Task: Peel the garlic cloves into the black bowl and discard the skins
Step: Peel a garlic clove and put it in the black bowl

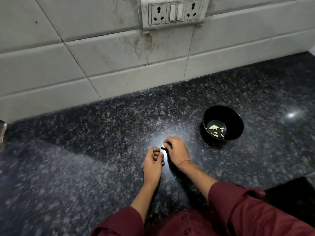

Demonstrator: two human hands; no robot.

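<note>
Dark speckled granite countertop (85, 150) fills the lower part of the view, seen from above by a person standing at it. Near its middle, in a bright patch of reflected light, a small pale garlic clove (163, 145) is pinched at the fingertips of the right hand (176, 150), whose fingers curl down around it just above the counter. The left hand (153, 161) sits just beside it, nearly touching, with its fingers curled in toward the palm. Glare and blur hide what lies under those fingers, so whether it holds a bit of skin cannot be told.

To the right of the hands, and a little farther back, stands the black bowl (219, 110), upright on the counter and apart from both hands. Several peeled cloves (214, 127), pale yellow-green, lie scattered on its bottom.

An orange thread band (184, 163) circles the right wrist. Dark red sleeves (238, 201), pushed up the forearms, enter from the bottom edge.

Behind the counter rises a wall (119, 57) of large grey-white tiles, smudged with dark stains. A grimy socket panel (173, 12), with two outlets and two switches, is set into it at the top.
</note>
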